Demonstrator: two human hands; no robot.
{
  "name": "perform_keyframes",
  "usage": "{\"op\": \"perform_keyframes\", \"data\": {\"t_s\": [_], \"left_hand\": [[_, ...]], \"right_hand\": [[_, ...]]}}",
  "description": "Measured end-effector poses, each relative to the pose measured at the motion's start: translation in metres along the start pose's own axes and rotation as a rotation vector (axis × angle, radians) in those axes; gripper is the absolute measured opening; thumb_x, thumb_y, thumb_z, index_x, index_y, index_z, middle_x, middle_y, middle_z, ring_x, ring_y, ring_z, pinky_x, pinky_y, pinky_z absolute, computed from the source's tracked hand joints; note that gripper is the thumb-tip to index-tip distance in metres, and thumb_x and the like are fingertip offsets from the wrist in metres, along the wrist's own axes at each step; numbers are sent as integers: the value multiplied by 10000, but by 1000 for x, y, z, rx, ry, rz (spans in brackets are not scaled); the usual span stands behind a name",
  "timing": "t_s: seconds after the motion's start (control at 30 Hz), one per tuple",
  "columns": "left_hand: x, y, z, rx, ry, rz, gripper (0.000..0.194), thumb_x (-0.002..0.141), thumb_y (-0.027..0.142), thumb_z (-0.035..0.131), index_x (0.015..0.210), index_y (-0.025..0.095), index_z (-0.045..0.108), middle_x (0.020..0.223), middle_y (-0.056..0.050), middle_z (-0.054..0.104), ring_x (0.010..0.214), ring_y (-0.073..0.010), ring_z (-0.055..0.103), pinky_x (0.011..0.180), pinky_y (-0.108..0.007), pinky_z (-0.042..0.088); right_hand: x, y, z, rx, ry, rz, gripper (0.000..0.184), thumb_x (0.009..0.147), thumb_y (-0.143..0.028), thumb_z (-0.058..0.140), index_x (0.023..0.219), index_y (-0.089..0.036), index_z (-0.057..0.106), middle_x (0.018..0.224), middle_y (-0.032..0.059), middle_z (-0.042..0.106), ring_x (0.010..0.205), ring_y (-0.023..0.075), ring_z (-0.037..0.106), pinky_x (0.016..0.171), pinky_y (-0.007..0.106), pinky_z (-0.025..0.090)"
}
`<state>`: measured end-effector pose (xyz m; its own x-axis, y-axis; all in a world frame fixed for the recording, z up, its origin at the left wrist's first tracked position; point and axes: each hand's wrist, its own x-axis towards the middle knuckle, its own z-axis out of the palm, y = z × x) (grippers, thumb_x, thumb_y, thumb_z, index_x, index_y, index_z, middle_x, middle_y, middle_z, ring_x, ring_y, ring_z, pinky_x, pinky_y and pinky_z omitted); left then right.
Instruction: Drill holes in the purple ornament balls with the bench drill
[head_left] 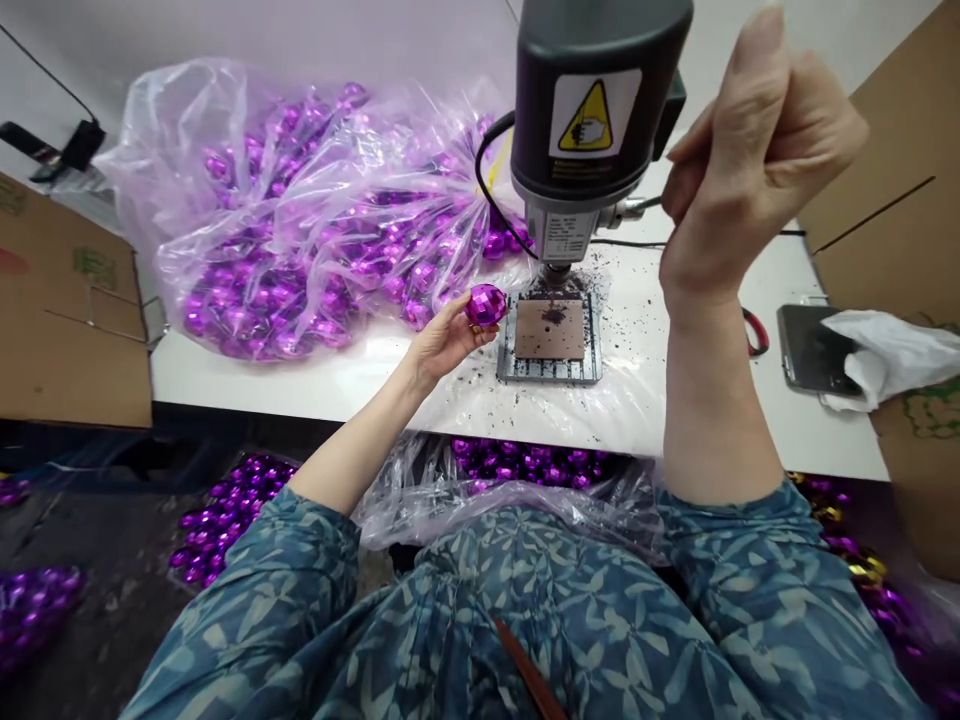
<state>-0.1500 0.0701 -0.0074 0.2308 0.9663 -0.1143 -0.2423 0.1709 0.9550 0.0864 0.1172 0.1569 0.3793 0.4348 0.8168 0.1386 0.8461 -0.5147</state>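
A shiny purple faceted ball (487, 305) is pinched in the fingertips of my left hand (448, 338), just left of the drill press base plate (550, 371). My right hand (750, 165) is raised and closed in a fist beside the black drill press head (604, 95). A thin metal lever (649, 204) runs from the press into that fist, and its far end is hidden by the fingers. Under the chuck (556, 271) lies a brown square board (550, 345) with a small hole and dark shavings on it.
A large clear bag of purple balls (277, 310) fills the table's left side. An open plastic bag of purple balls (525, 462) hangs at the table's front edge. Right of the press lie a phone (806, 350) and crumpled white tissue (892, 350). Cardboard boxes (67, 310) flank the table.
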Motion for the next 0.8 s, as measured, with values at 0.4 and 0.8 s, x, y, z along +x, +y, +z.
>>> {"op": "perform_keyframes", "data": {"t_s": [0.4,0.8], "left_hand": [[4,-41,28,218,34,114,652,829,621,847,1328,296,584,1261,-94,741,879,-171,735,764,-351,651],[46,-61,31,412,96,227,799,726,695,872,1343,249,628,1201,-103,744,960,-199,698,810,-342,590]], "right_hand": [[0,10,-2,-200,-141,27,702,813,-877,204,604,-212,286,491,-15,276,441,25,243,527,275,359],[-5,-2,-3,-169,-211,35,597,852,-787,187,629,-239,271,614,27,535,533,39,356,647,259,481]]}}
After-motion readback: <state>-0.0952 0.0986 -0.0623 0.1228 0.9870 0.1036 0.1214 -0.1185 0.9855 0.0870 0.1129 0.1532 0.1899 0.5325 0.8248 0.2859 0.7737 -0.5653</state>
